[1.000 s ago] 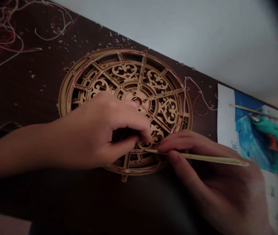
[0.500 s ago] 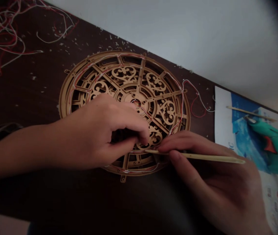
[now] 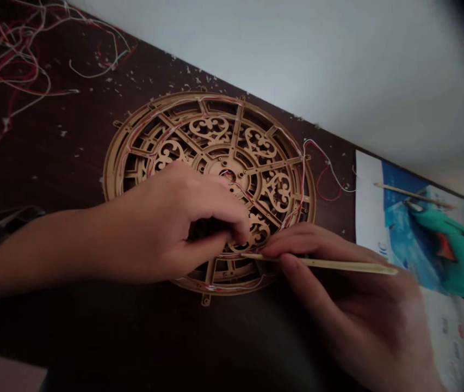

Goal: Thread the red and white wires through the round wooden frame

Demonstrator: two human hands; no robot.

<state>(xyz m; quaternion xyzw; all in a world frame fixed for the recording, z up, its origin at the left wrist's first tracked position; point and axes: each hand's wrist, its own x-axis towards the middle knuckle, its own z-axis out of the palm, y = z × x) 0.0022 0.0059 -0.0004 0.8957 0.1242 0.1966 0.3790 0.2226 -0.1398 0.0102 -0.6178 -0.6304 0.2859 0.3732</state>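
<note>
Since the earlier frame the view has tilted slightly; the hands are nearly unchanged. Gilded fretwork disc [image 3: 232, 128] lies on the tabletop [image 3: 72, 163]. Left hand [image 3: 186, 218] curls over the disc's lower spokes, its hold hidden. Right hand [image 3: 350, 294] pinches a bamboo stick [image 3: 338, 264], tip placed just beside the left fingertips [image 3: 242, 234].

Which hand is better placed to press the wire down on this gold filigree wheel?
Probably the right hand: its thin wooden stick reaches the wire on the wheel, while the left hand is pinched over it.

Wire tangle [image 3: 44, 91] left of fretwork wheel [image 3: 211, 128]
</note>
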